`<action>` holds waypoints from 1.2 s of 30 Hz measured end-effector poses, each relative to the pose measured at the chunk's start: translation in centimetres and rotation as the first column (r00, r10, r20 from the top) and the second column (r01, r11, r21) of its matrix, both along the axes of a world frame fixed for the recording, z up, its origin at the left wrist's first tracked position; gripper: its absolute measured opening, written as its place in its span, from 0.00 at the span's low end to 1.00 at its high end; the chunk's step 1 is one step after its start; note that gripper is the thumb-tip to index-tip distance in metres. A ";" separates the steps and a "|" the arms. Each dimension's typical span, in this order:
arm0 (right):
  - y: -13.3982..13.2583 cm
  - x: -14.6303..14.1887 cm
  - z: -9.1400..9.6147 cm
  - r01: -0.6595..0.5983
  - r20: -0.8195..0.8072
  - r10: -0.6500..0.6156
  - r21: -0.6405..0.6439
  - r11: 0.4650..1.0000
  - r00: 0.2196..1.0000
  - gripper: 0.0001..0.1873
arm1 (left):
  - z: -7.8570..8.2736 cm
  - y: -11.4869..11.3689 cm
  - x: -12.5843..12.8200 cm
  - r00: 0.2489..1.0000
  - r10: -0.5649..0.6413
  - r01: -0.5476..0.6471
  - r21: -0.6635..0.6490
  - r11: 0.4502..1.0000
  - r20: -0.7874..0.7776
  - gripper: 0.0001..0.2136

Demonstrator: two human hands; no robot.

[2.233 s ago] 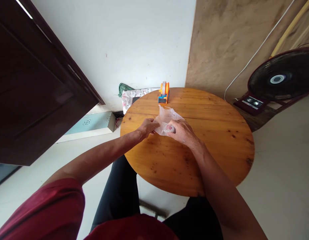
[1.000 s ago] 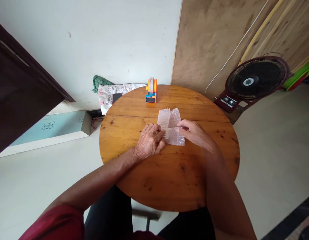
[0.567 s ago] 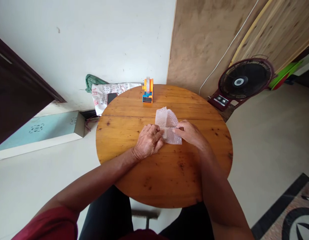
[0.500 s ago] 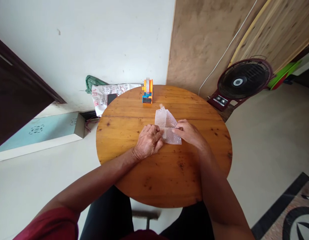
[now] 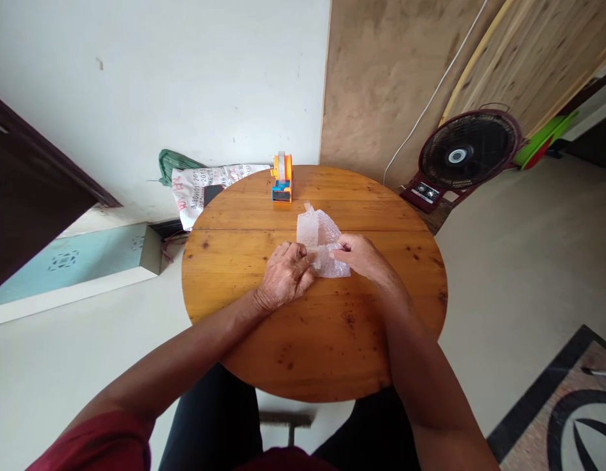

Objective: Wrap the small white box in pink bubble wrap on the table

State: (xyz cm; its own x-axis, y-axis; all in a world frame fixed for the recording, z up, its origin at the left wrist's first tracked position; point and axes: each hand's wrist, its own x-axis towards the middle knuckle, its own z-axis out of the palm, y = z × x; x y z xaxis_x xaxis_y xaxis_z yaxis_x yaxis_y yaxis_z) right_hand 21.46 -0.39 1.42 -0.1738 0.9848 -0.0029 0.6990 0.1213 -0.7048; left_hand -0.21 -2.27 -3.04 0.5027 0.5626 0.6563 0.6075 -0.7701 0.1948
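Note:
A clear bubble wrap sheet lies on the round wooden table, with a smoother whitish strip along its left part. My left hand is closed at the lower left edge of the wrap, its fingertips pinching or pressing it. On the opposite side my right hand pinches the wrap between thumb and fingers. What lies beneath or inside the wrap I cannot make out. Beyond it stands an orange and blue tape dispenser with a roll of clear tape.
A dark red fan stands on the floor past the table's right edge. Behind the table at left lies a printed white sack against the wall. A pale blue box sits on the floor at left.
My right hand has shifted slightly over the wrap, and its flap now lies flatter and more crumpled between my hands. The whole view has moved a little.

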 end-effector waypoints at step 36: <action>0.0 -2.9 -2.3 0.208 -0.247 -0.205 -0.014 0.978 0.947 0.08 | 0.3 0.1 0.2 0.997 0.031 -0.028 0.039 0.999 -0.065 0.13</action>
State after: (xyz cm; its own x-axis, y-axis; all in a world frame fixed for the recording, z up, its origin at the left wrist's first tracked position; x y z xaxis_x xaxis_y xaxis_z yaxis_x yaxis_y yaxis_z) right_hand 18.54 -0.36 -0.85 0.0393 0.9989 0.0266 0.5154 0.0025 -0.8569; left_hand 0.03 -2.21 -2.76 0.5290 0.5529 0.6438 0.6407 -0.7577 0.1243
